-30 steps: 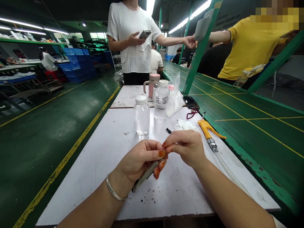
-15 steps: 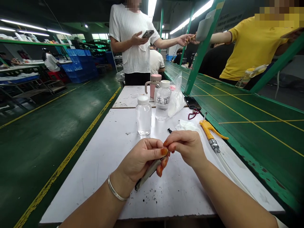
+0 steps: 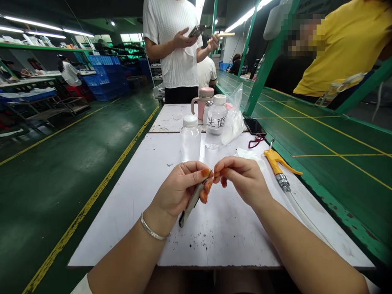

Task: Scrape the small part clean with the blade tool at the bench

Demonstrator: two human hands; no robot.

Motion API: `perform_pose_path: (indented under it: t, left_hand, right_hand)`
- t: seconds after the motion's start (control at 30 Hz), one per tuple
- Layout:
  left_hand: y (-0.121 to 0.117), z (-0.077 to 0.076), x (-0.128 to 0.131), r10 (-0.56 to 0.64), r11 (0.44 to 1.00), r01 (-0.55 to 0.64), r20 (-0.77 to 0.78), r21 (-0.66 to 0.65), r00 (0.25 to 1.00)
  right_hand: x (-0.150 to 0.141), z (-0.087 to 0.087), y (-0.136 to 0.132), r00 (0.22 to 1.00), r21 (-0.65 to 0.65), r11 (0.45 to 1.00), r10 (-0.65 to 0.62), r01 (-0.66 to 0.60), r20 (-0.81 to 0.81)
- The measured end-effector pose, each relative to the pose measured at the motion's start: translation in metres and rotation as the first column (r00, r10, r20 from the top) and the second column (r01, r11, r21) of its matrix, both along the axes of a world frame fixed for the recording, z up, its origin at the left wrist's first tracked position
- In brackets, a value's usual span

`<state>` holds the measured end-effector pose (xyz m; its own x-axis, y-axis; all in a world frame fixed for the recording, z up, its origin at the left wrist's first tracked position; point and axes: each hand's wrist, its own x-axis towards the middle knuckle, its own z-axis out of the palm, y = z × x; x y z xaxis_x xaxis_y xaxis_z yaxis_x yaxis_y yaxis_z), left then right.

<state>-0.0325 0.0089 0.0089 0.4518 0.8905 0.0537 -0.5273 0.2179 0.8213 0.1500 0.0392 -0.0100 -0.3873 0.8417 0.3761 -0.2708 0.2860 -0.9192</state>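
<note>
My left hand (image 3: 180,188) is closed around a narrow, flat grey piece with a dark edge (image 3: 192,206), which slants down toward me. A thin tip of it pokes out past my thumb. Just right of that tip, my right hand (image 3: 246,179) has its thumb and fingers pinched together, with a small gap between the two hands. Whatever sits in that pinch, if anything, is too small to see. Orange-brown stains cover the fingertips of both hands. A clear bottle with a white lid (image 3: 190,139) stands on the white table (image 3: 134,196) right behind my left hand.
Farther back stand a ribbed bottle with handwriting (image 3: 213,136), a pink mug (image 3: 204,107) and a plastic bag (image 3: 234,128). A phone (image 3: 255,126), white tissue (image 3: 248,154) and yellow air blow gun (image 3: 276,165) with hose lie right. Dark specks dot the tabletop. Two co-workers stand beyond.
My right hand has come away from the grey piece, leaving a small gap. The co-worker in white has drawn back an outstretched arm and holds a pale stick-like thing. The view has shifted slightly.
</note>
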Motion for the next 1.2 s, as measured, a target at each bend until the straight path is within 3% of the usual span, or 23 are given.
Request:
perform_pose_path:
  t: [0.17,0.4,0.67,0.77,0.87,1.07,1.2]
  left_hand:
    - [0.003,0.000,-0.007,0.060,0.998,-0.061,0.016,0.029,0.998]
    - [0.009,-0.004,-0.010,0.134,0.988,-0.138,0.065,0.066,0.989]
    - [0.007,-0.008,-0.002,0.170,0.971,-0.196,0.182,0.134,0.968]
    - [0.008,-0.009,-0.001,0.190,0.965,-0.222,0.209,0.142,0.959]
    - [0.009,-0.010,-0.002,0.230,0.952,-0.261,0.190,0.157,0.954]
    - [0.012,-0.012,-0.001,0.221,0.961,-0.222,0.026,0.163,0.975]
    - [0.016,-0.017,-0.001,0.335,0.940,-0.338,0.056,0.048,0.941]
  right_hand:
    - [0.000,0.002,0.002,0.992,-0.074,0.994,-0.077,0.084,0.103]
    - [-0.002,0.003,-0.001,0.972,-0.041,0.999,-0.014,0.024,0.234]
    - [-0.012,-0.004,-0.004,0.849,-0.182,0.940,0.340,-0.289,0.404]
    - [-0.015,-0.006,-0.004,0.826,-0.214,0.903,0.428,-0.373,0.367]
    - [-0.015,-0.008,-0.004,0.852,-0.245,0.891,0.442,-0.381,0.282]
    - [-0.010,-0.007,-0.006,0.924,-0.356,0.868,0.381,-0.347,0.027]
    - [-0.009,-0.002,-0.006,0.958,-0.350,0.894,0.285,-0.280,-0.040]
